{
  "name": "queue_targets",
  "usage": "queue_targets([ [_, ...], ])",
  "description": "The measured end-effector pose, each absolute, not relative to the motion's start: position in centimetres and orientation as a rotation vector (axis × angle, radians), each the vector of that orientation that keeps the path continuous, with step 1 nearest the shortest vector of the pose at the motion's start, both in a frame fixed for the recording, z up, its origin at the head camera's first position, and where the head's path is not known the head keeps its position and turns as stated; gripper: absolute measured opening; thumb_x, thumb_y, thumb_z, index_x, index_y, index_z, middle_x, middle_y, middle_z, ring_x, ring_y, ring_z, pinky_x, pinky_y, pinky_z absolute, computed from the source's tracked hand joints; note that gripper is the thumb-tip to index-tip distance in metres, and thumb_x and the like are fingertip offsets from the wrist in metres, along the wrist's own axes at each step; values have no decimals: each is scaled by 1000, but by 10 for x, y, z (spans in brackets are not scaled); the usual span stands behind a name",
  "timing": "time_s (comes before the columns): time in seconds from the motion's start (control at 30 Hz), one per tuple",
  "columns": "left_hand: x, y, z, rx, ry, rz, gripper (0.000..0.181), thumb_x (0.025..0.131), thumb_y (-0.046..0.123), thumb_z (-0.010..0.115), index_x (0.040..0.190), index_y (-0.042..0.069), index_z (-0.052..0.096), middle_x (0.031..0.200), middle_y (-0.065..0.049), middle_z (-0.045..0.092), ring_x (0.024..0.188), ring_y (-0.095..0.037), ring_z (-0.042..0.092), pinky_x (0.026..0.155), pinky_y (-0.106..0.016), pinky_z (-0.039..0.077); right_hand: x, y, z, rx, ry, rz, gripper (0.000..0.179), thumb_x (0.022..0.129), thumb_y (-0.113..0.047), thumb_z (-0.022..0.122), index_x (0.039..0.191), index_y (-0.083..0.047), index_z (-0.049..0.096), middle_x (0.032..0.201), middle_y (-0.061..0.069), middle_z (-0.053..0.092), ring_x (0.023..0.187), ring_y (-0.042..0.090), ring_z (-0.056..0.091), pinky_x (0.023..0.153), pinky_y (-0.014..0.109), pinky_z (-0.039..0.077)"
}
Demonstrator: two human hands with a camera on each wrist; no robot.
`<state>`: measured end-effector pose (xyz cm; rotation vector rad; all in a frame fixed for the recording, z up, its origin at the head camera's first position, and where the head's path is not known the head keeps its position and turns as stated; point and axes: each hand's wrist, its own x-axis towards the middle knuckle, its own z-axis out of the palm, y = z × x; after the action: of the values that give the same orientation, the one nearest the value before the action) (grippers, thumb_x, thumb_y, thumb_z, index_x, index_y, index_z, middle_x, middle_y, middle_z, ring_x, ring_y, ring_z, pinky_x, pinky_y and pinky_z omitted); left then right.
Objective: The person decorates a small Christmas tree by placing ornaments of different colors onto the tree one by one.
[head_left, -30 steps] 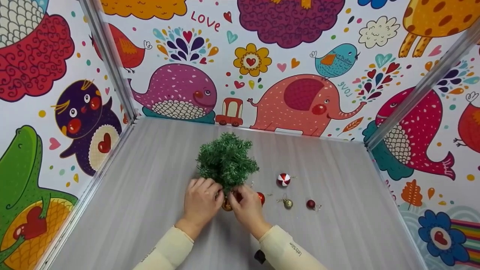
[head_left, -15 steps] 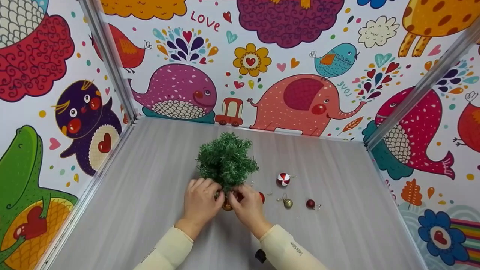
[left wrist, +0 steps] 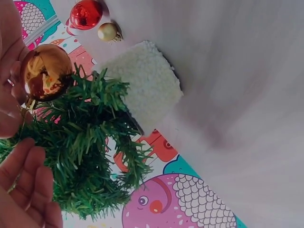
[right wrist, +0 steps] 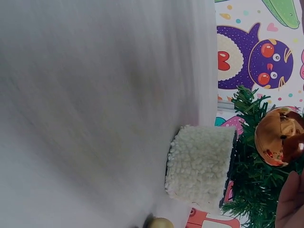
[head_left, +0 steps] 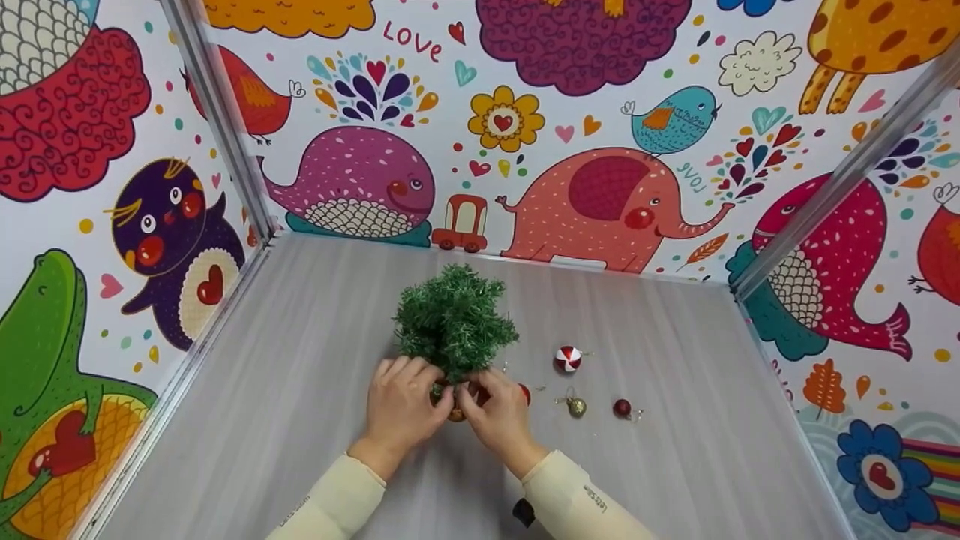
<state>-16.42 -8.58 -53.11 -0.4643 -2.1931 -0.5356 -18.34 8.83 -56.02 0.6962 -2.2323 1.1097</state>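
A small artificial Christmas tree point(head_left: 454, 319) stands ahead of me, its base a white fluffy block point(left wrist: 145, 85). At its near side, my left hand point(head_left: 403, 401) pinches a green branch, its fingertips partly hidden. Close beside it, my right hand point(head_left: 496, 411) pinches at the thin gold hanging string of a shiny gold Christmas ball point(left wrist: 46, 72). The ball hangs in front of the branches, below the fingertips in the head view. Both thumbs nearly meet there. In the right wrist view the gold ball point(right wrist: 280, 136) lies against the greenery, by my fingers point(right wrist: 289, 199).
Right of the tree lie a red-and-white ball point(head_left: 568, 359), a small gold glitter ball point(head_left: 576, 407), a dark red ball point(head_left: 622, 408) and a red ball point(head_left: 525, 394) partly behind my right hand. A black object point(head_left: 523, 513) is near my right sleeve. Printed panels enclose the table.
Both hands stay at the same spot on the tree. The thumbs shift slightly closer together and the gold ball moves slightly right beneath them.
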Motion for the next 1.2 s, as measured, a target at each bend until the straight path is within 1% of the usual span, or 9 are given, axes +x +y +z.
queue_targets([
  [0.13,-163,-87,-529,-450,-2175,-548,20,70,26,80,77,11,70,76,-2,64,69,-24,57,64,-40,44,-183,91,-560,722,-2216,1102,9,88,-11,71,84,-17,66,74,-7,56,57,7,51,50,19,42],
  [0.23,-163,-87,-526,-453,-2159,-563,26,71,30,80,84,10,70,84,-4,65,77,-26,59,70,-42,46,-183,93,-559,745,-2204,1113,8,89,-11,70,87,-17,66,74,-5,56,55,10,52,49,19,42],
  [0.33,-163,-86,-523,-473,-2152,-562,36,73,32,80,97,7,71,99,-9,66,92,-30,62,82,-46,48,-182,98,-558,769,-2193,1120,6,89,-11,70,90,-16,68,75,-4,58,56,10,52,50,19,42],
  [0.43,-164,-87,-522,-462,-2180,-557,47,75,34,80,111,6,69,119,-14,63,111,-34,59,94,-51,45,-181,104,-558,800,-2189,1120,9,86,-7,71,93,-13,70,77,-2,61,58,10,54,51,19,44],
  [0.57,-165,-89,-523,-410,-2256,-572,56,77,39,79,121,6,66,132,-16,58,126,-38,52,100,-54,40,-180,118,-561,825,-2224,1097,18,82,-2,74,97,-11,71,81,-2,64,61,15,59,54,20,47],
  [0.63,-165,-91,-524,-402,-2278,-572,56,77,39,79,120,6,67,133,-16,58,126,-38,52,100,-54,40,-178,127,-563,818,-2260,1074,20,81,-2,75,99,-11,71,84,-4,64,64,14,60,56,22,49],
  [0.77,-164,-92,-526,-428,-2296,-553,50,80,39,77,116,5,70,132,-16,60,124,-36,54,101,-53,41,-175,149,-568,749,-2358,1016,21,81,-6,77,100,-13,72,85,-8,63,69,7,59,59,23,51],
  [0.87,-164,-93,-527,-442,-2305,-549,46,81,38,76,113,5,71,131,-16,61,123,-36,54,100,-52,42,-174,167,-573,684,-2433,973,20,81,-9,78,99,-13,72,85,-7,63,70,4,58,59,23,51],
  [1.2,-166,-91,-527,-463,-2309,-567,40,84,36,74,108,4,73,127,-17,63,116,-37,58,98,-52,45,-174,206,-587,498,-2644,762,28,81,-16,78,109,-16,70,91,-6,63,74,10,61,63,30,52],
])
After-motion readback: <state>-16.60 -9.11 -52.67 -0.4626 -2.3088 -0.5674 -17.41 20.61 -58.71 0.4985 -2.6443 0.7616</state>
